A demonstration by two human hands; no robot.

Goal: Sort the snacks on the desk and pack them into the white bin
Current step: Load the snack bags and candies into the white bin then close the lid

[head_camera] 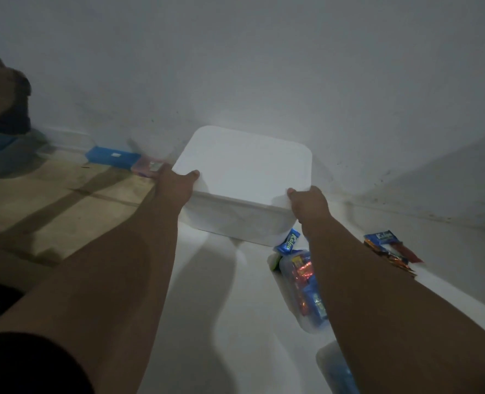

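Both bare forearms stretch forward from the camera, the left hand (pixel 177 183) and right hand (pixel 309 204) clamped on opposite near corners of the white bin (pixel 244 177), probably to steady or reposition it. It stands on the white desk (pixel 235 322) by the wall, lid on, while snacks (pixel 389 248) wait just beside the right arm, some in a clear container (pixel 301 282).

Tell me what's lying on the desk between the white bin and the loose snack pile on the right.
In the head view, only bare white desk separates the lidded white plastic bin from the loose foil snack wrappers.
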